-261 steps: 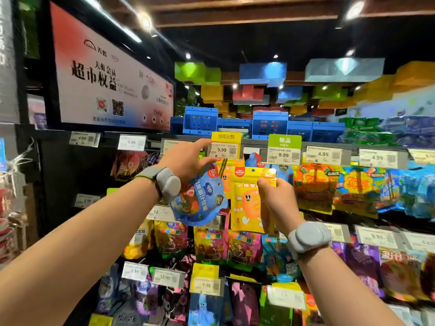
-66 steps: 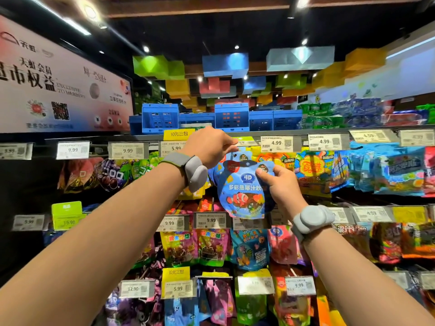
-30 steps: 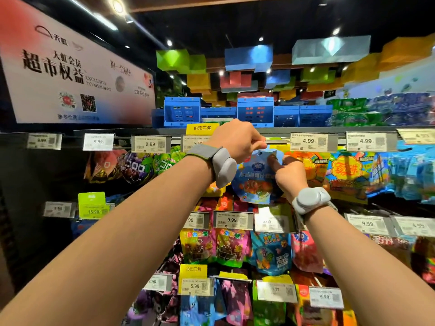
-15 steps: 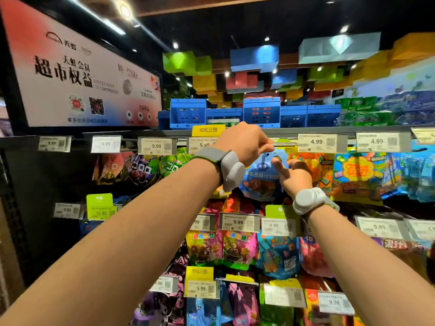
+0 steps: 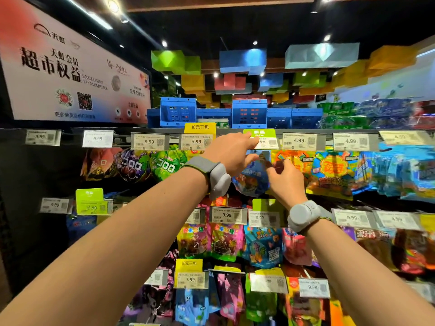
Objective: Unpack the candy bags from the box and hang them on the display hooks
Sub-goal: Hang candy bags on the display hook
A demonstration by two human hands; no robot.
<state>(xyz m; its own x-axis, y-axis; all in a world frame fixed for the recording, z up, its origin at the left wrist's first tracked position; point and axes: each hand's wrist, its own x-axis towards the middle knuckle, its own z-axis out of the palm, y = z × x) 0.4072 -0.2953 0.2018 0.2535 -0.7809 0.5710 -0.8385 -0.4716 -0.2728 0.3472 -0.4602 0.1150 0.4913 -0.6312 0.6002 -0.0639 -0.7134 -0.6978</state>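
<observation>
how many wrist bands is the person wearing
2. One grey wrist band sits on the left wrist, the other wrist band on the right wrist, lower and further right.

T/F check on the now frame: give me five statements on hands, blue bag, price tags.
1. Both hands are at the top row of hooks. True: left hand, right hand.
2. The blue candy bag lies between the hands. True.
3. The left hand touches a green-topped price tag. True.
4. The yellow-topped tag reads 4.99. False: 5.99.
5. Only the left wrist wears a grey band. False: both wrists do.
</observation>
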